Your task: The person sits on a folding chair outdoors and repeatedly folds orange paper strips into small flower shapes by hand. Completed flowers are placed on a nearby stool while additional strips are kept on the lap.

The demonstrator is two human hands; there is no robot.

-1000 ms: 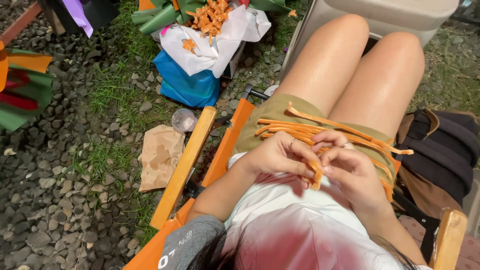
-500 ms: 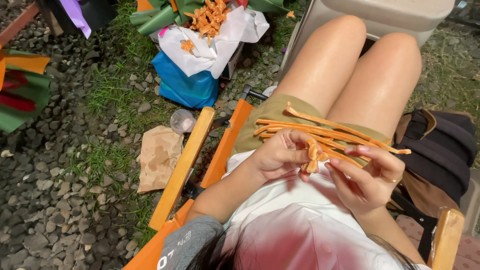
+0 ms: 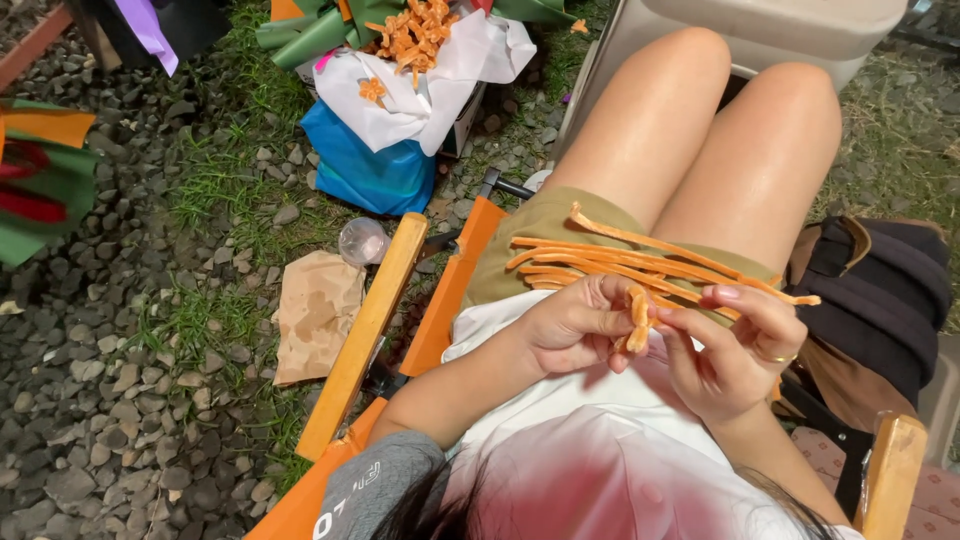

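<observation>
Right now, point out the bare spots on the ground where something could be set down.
Open gravel lies left of the crumpled brown paper bag and wooden armrest. A grass strip runs between the blue bag and green paper. It is crowded on the lap: orange strips and both hands, left hand and right hand, pinching one.

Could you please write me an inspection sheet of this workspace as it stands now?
Surface: lap of a seated person in an orange folding chair.
Job's things: orange strips across the lap; a folded orange strip between both hands.
Clutter: crumpled brown paper, clear plastic cup, blue bag, white paper with orange pieces.
Grippers: left hand and right hand both pinch the folded strip.
Cables: nothing seen.
Surroundings: gravel, grass, dark bag.
</observation>
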